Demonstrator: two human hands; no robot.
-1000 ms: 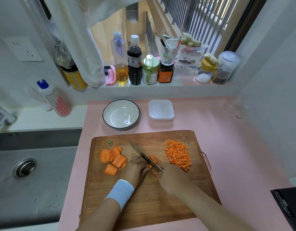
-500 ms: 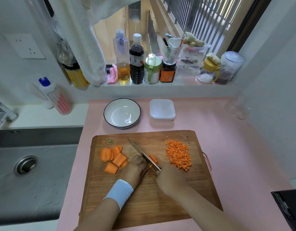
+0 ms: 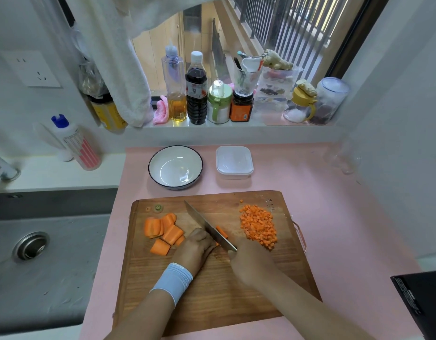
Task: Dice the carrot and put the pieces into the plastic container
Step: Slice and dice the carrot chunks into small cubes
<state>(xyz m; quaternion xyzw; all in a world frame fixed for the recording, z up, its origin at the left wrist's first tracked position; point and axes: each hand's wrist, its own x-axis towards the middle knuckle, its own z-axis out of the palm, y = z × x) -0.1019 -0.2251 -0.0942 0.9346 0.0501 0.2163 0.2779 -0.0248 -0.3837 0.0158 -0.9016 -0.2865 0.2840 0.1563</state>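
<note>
On the board (image 3: 212,290), right fingers (image 3: 237,253) grip the knife (image 3: 202,220), left fingers (image 3: 204,239) pin a carrot strip (image 3: 222,232); bottle labels (image 3: 194,90) blur.

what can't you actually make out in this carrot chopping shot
All in the head view:
knife handle: covered by the right hand; only the blade shows.
carrot piece being cut: mostly behind the blade and the left hand.
plastic container: translucent, so lid and contents unclear.
black object, lower right: cut off by the frame edge.
orange-labelled jar: print too small to read.
</note>
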